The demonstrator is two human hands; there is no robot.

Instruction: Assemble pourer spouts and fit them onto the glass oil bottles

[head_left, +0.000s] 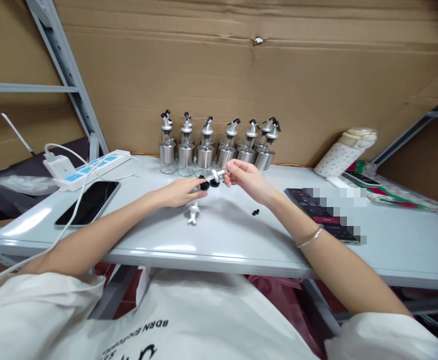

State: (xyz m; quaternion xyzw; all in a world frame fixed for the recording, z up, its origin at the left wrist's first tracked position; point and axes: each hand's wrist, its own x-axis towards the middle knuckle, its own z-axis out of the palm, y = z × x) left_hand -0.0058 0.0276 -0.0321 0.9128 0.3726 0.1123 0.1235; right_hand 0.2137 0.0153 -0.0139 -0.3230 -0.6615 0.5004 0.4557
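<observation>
My right hand (pixel 247 177) pinches a silver pourer spout (pixel 216 175) above the table, its stem pointing left. My left hand (pixel 179 191) rests low over the table with fingers stretched out and thumb apart. Its fingertips lie at a black stopper (pixel 204 185), partly covered by a finger; whether they grip it is hard to see. Right beside sits another black stopper (pixel 214 183), under the held spout. Nearer me, below my left hand, a second silver pourer spout (pixel 193 214) lies on the table. Small black pieces (pixel 255 212) lie below my right hand.
Several glass-and-steel bottles (pixel 205 152) with pourer tops stand in rows at the back. A phone (pixel 88 202) and a power strip (pixel 93 170) with white cable are left. A dark device (pixel 320 212), partly pixelated, and a tilted dotted flask (pixel 341 155) are right.
</observation>
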